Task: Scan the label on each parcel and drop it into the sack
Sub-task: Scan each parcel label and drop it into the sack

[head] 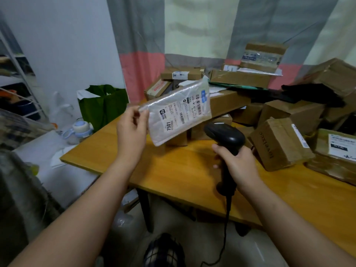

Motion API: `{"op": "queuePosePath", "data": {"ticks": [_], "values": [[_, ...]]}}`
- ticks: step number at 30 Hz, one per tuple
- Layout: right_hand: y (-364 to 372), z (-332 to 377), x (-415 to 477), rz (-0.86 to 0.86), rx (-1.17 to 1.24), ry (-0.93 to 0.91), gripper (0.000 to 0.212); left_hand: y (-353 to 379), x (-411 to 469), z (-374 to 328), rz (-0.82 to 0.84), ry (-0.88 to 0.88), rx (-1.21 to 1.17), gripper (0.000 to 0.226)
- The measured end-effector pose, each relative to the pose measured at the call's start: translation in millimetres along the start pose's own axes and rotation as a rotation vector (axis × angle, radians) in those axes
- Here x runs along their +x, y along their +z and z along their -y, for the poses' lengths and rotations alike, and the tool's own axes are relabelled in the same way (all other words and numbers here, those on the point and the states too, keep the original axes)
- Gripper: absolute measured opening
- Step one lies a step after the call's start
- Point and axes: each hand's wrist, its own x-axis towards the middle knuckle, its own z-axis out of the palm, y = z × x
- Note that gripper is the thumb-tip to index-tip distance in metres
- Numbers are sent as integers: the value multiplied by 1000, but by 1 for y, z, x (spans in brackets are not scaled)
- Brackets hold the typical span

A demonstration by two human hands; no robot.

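Observation:
My left hand (133, 128) pinches the left edge of a flat clear-plastic parcel (163, 128) and holds it up above the wooden table (173, 170). Its white label with barcodes and the number 7501 faces me. My right hand (237, 162) grips the handle of a black barcode scanner (225, 134), whose head sits just below and right of the parcel and points toward it. The scanner's cable hangs down below the table edge. A green sack (104, 105) stands open on the floor beyond the table's left end.
Several cardboard parcels (279, 143) are piled over the back and right of the table. A metal shelf rack (17, 78) stands at the left. A white bottle (81, 128) lies by the sack. A dark round fan (163, 251) sits on the floor below me.

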Motion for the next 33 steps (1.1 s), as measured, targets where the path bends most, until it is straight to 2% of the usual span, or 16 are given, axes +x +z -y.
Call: {"op": "queuePosePath", "data": {"ticks": [2,4,6,8,13,17,19,33], "values": [[5,-2,-6,2,7,-7,16,-6,-13,5,3,-203,-166,7],[8,-4,-11,-12,-14,-12,13,-9,-26,12,29,-319,-226,10],[11,-7,-16,-23,-37,-19,9,-11,-39,20,69,-392,-245,4],[16,-9,-21,-29,-39,-27,7,-9,-52,26,102,-454,-255,10],[27,-10,-29,-83,-13,0,19,0,-79,42,178,-582,-217,16],[28,-8,-34,-98,51,30,24,3,-85,55,241,-562,-21,5],[29,-7,-35,-96,56,38,24,3,-87,60,229,-546,39,9],[29,-8,-37,-75,122,96,26,3,-93,63,191,-498,80,8]]}}
